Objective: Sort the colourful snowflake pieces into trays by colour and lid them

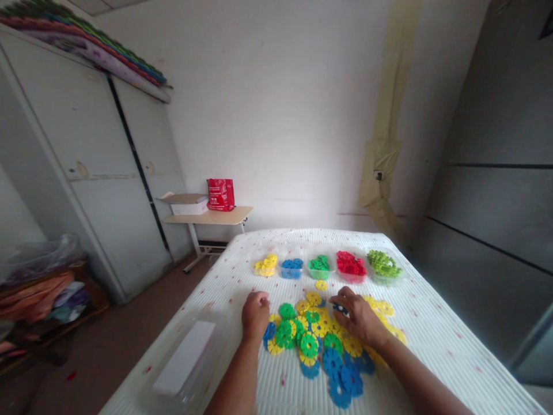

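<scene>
Here, a white ribbed table cover (432, 340) flecked with small red marks is spread over the work surface.

Items recorded on it:
- A loose pile of flat gear-edged discs (319, 340) in yellow, green and blue, lying at the near centre between the hands.
- Five small clear tubs in a row at the far side: yellow pieces (266, 266), blue pieces (291, 268), dark green pieces (319, 267), red pieces (351, 266), light green pieces (383, 266).
- One stray yellow disc (321, 285) just in front of the green tub.
- A clear plastic lid (184, 363) lying flat at the near left corner.

Hands:
- Left hand (254, 314), curled into a loose fist, is set at the left edge of the pile; whether anything is enclosed cannot be told.
- Right hand (358, 317) is laid on the pile's right side, fingers pinched on a dark blue disc (340, 309).

Room: white wall, tall pale cupboards (86, 190) at left with folded bedding on top, a small side table (207, 218) bearing a red bag (220, 194) and a flat box.
</scene>
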A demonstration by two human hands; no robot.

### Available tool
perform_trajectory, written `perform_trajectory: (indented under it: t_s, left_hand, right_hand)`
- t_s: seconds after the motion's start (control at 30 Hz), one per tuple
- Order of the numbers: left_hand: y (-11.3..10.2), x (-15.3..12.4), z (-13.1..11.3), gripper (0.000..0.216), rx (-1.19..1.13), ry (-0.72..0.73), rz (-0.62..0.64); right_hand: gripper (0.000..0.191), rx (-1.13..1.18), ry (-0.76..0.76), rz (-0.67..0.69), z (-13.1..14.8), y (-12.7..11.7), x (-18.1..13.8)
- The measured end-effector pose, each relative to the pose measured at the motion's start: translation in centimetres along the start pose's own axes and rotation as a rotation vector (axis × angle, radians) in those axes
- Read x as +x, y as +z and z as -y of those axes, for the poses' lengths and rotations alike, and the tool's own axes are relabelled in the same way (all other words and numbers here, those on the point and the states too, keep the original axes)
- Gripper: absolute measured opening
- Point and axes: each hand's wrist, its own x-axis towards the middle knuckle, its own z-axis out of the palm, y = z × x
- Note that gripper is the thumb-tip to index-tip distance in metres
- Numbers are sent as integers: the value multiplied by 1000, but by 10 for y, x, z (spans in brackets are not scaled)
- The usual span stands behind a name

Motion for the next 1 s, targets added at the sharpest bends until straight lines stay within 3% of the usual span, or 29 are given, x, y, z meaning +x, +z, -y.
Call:
perform_trajectory:
  t_s: [0.33, 0.5, 0.7, 0.8, 0.9, 1.0]
  left_hand:
    - [2, -1, 1, 21, 6, 8, -22]
    - [1, -1, 0, 21, 5, 5, -21]
    - [1, -1, -1, 22, 5, 2, -12]
    - [1, -1, -1, 21, 7, -5, -11]
    - [1, -2, -1, 21, 8, -4, -15]
    - [1, -2, -1, 22, 9, 3, -20]
  right_hand:
    - [24, -214, 30, 133, 15, 20, 29]
    - [27, -131, -65, 122, 23, 20, 30]
    - [33, 143, 30, -208, -10, 28, 30]
    - [31, 170, 80, -287, -21, 32, 30]
    - [30, 139, 116, -235, -14, 37, 34]
    - [32, 46, 188, -84, 2, 40, 41]
